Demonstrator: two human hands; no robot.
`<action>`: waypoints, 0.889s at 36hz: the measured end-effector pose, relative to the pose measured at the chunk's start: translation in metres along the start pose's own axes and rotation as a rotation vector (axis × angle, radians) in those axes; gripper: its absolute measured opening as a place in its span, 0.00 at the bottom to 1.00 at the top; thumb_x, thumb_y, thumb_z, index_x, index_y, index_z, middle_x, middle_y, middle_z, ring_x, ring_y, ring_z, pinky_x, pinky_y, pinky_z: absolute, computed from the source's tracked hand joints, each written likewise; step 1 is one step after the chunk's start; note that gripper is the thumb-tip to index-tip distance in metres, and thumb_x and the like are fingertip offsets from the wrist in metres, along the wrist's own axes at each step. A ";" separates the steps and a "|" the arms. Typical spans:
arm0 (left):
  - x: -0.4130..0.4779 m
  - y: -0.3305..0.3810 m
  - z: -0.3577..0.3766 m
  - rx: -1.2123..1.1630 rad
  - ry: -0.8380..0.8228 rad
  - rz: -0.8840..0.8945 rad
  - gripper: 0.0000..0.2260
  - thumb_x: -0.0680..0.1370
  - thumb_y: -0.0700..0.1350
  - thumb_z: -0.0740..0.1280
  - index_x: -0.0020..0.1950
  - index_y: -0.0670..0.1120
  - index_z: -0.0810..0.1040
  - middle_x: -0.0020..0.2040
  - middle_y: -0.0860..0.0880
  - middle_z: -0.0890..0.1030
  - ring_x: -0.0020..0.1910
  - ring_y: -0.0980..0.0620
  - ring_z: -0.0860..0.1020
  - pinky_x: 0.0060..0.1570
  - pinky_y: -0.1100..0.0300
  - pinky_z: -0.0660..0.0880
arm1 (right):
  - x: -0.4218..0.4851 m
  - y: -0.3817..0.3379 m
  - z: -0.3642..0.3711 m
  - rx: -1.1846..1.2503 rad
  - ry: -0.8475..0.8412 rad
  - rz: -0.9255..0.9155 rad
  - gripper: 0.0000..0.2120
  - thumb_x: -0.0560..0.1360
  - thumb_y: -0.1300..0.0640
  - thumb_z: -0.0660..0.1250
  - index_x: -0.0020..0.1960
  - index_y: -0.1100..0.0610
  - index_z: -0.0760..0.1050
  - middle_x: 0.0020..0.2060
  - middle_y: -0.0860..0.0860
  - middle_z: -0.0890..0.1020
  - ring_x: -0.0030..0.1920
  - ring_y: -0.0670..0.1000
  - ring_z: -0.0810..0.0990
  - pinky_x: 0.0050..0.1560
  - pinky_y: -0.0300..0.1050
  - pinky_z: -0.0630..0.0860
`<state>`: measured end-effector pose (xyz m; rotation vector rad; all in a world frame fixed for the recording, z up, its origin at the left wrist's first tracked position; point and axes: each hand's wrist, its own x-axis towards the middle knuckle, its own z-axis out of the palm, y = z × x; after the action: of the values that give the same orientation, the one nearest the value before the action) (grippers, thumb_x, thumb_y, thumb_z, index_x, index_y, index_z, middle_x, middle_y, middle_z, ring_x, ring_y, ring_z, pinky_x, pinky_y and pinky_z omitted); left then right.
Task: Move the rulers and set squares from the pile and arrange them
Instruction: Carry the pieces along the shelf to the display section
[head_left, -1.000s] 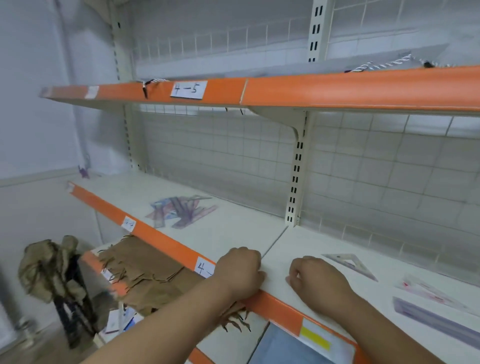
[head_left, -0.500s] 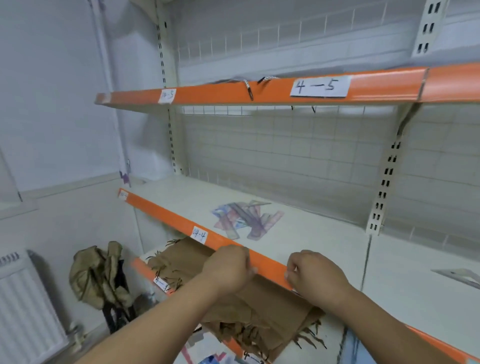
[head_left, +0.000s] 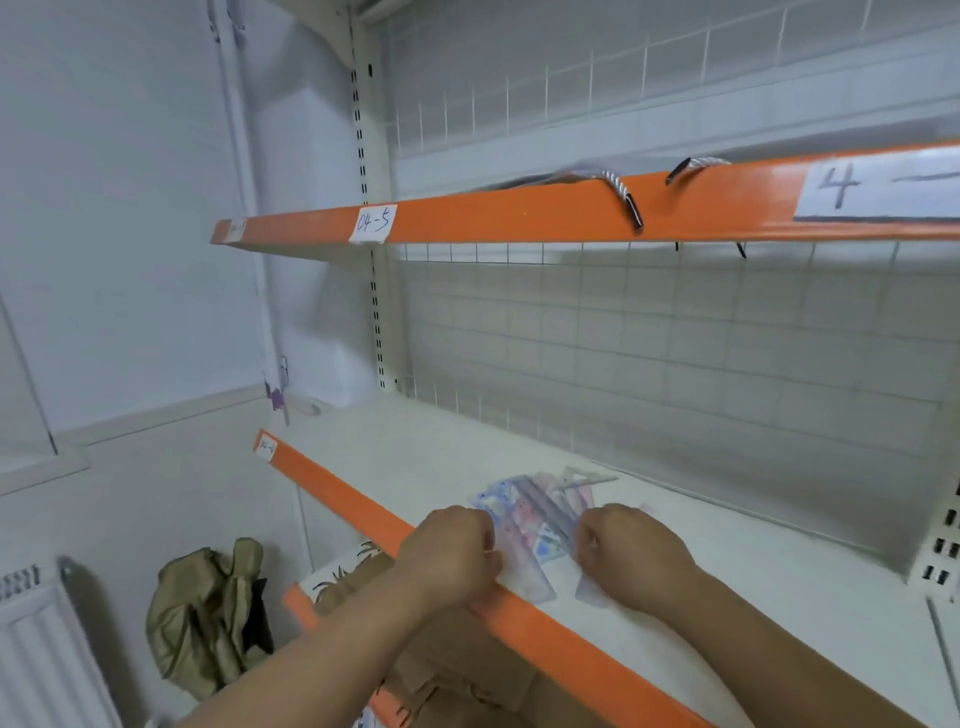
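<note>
1. A white shelf (head_left: 415, 467) with an orange front lip holds a fanned pile of rulers and set squares (head_left: 540, 514) near its front.
2. The left hand (head_left: 452, 556) and right hand (head_left: 631, 556) flank the pile's near end, touching it.
3. Both hands' fingers (head_left: 483, 545) are curled; whether they grip a ruler cannot be told.
</note>
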<state>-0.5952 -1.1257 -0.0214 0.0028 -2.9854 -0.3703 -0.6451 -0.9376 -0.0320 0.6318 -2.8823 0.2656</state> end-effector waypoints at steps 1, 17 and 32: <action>0.008 -0.003 -0.002 -0.004 0.007 -0.008 0.09 0.77 0.47 0.63 0.53 0.45 0.78 0.54 0.45 0.79 0.54 0.47 0.76 0.49 0.60 0.72 | 0.010 0.000 0.001 -0.010 0.001 0.010 0.10 0.76 0.56 0.59 0.51 0.58 0.77 0.50 0.55 0.81 0.52 0.55 0.79 0.48 0.45 0.73; 0.094 -0.026 0.020 -0.037 -0.085 0.049 0.12 0.77 0.47 0.64 0.58 0.44 0.78 0.58 0.45 0.77 0.58 0.48 0.75 0.55 0.58 0.73 | 0.081 0.008 0.036 0.029 -0.135 0.160 0.14 0.74 0.41 0.62 0.47 0.52 0.69 0.51 0.51 0.77 0.55 0.52 0.76 0.44 0.42 0.66; 0.140 -0.048 0.035 0.010 -0.150 0.226 0.21 0.74 0.49 0.68 0.66 0.48 0.71 0.61 0.45 0.72 0.63 0.45 0.70 0.61 0.57 0.70 | 0.100 0.001 0.048 0.106 -0.112 0.304 0.14 0.72 0.52 0.67 0.54 0.57 0.79 0.53 0.53 0.81 0.54 0.51 0.78 0.48 0.40 0.72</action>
<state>-0.7395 -1.1664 -0.0479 -0.3733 -3.0888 -0.3425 -0.7416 -0.9864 -0.0570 0.2264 -3.0832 0.4402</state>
